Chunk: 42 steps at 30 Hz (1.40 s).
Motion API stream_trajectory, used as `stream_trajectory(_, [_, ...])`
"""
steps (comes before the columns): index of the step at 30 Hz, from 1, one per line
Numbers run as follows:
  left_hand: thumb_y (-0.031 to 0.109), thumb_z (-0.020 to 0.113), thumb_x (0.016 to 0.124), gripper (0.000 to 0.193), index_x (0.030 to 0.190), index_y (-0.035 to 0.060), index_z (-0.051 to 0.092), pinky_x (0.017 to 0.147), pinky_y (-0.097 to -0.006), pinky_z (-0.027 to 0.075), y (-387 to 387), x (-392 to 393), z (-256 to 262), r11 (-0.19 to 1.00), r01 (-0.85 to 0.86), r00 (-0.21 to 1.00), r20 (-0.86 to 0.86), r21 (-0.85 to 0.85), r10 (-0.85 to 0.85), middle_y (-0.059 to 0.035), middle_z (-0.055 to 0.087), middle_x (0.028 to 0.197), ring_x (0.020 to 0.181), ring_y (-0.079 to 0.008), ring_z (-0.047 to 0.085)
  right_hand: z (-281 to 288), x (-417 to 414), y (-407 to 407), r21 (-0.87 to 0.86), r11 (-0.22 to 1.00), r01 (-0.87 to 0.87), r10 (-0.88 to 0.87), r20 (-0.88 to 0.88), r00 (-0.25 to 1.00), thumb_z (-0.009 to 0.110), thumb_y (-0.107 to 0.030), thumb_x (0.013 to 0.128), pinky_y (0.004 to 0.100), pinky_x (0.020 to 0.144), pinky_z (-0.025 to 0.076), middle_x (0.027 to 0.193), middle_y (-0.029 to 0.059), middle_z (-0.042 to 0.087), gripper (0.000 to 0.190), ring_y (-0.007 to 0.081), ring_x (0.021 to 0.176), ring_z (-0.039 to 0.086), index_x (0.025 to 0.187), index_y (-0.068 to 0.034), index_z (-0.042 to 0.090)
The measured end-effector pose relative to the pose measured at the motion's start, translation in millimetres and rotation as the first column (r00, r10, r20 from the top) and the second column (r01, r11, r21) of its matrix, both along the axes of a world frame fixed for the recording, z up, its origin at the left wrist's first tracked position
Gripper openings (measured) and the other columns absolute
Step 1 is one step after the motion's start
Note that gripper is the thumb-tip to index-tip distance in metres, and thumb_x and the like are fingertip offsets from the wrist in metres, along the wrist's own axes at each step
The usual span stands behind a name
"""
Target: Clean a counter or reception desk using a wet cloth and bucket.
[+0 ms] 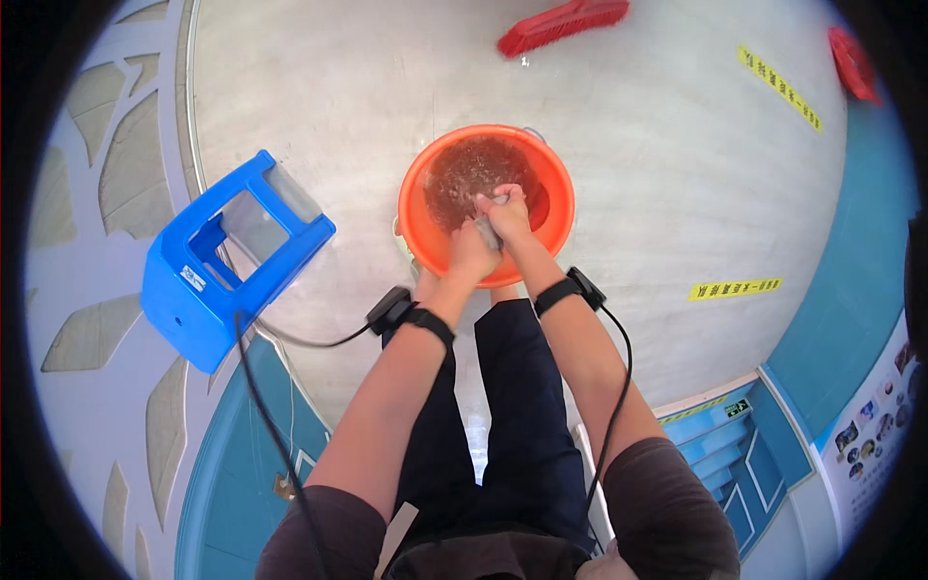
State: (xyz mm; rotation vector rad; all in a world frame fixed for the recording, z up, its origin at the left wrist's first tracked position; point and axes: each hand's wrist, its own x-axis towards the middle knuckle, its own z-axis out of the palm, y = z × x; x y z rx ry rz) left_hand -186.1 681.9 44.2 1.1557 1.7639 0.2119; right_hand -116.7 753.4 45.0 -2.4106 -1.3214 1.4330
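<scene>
An orange plastic bucket (568,196) stands on the floor in front of my legs. Brownish, rippled water (471,174) lies inside it. Both hands are over the near part of the bucket, closed around a wet-looking grey cloth (488,233). My left hand (473,254) grips its nearer end. Slightly farther forward and to the right, my right hand (509,216) holds the other end. The cloth is bunched between them, and my fingers cover much of it. Each wrist wears a black strap with a small cabled device.
A blue plastic stool (181,312) lies tipped over at the left, close to a white cut-out panel (138,217). Ahead is a red broom head (565,27). Yellow tape strips (736,289) bearing writing mark the pale floor (652,167). Blue steps (714,449) descend at the lower right.
</scene>
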Motion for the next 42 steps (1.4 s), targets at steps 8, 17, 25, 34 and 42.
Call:
stream_trajectory(8, [0.015,0.064,0.067,0.031,0.094,0.0049,0.053,0.044,-0.0228,0.040,48.7,-42.9,138.2,0.694,-0.034,0.340,0.645,-0.719,0.685,-0.0037,0.057,0.074,0.056,-0.0106,0.053,102.9,17.1,45.6,-0.504,0.863,-0.039,-0.492,-0.854,0.168,0.056,-0.021,0.079,0.0371,0.072,0.046,0.088,0.0110,0.053,0.018,0.0207,0.081,0.055,0.085,-0.007,0.045])
stream_trajectory(17, [0.032,0.065,0.065,0.038,0.088,0.0042,0.053,0.058,-0.0331,0.044,12.9,5.6,108.2,0.941,-0.159,0.960,0.175,-0.298,0.218,-0.0120,0.059,0.074,0.069,-0.0232,0.057,74.5,0.5,20.7,-0.148,0.986,-0.080,-0.035,-0.645,0.763,0.051,-0.002,0.069,0.0360,0.047,0.045,0.058,0.0145,0.053,0.006,0.0242,0.051,0.056,0.066,-0.003,0.047])
stream_trajectory(25, [0.041,0.049,0.075,0.052,0.101,-0.0024,0.039,0.070,-0.0398,0.044,21.5,12.9,135.8,0.921,-0.290,0.956,-0.028,-0.259,0.293,-0.0206,0.058,0.087,0.085,-0.0346,0.057,56.7,-14.4,2.9,0.089,0.996,0.010,-0.003,-0.088,0.996,0.047,-0.007,0.069,0.0412,0.068,0.045,0.075,0.0243,0.057,0.016,0.0382,0.074,0.057,0.081,0.002,0.052])
stream_trajectory(34, [0.033,0.060,0.072,0.059,0.111,-0.0050,0.036,0.075,-0.0346,0.043,21.5,-33.0,125.1,0.972,0.177,0.951,0.228,0.151,-0.209,-0.0201,0.055,0.096,0.088,-0.0294,0.055,134.2,9.8,18.0,0.147,0.978,-0.146,0.195,-0.416,0.888,0.058,-0.038,0.074,0.0343,0.077,0.041,0.091,0.0185,0.056,0.042,0.0261,0.089,0.055,0.095,-0.002,0.050])
stream_trajectory(42, [0.042,0.042,0.084,0.041,0.104,0.0062,0.048,0.062,-0.0251,0.044,39.7,-59.6,240.8,0.972,-0.026,0.746,0.642,-0.235,0.175,-0.0059,0.054,0.086,0.072,-0.0132,0.053,257.2,67.3,52.9,0.305,0.817,-0.490,0.573,-0.535,0.621,0.046,-0.035,0.084,0.0276,0.083,0.039,0.105,0.0109,0.056,0.052,0.0190,0.095,0.052,0.126,-0.008,0.034])
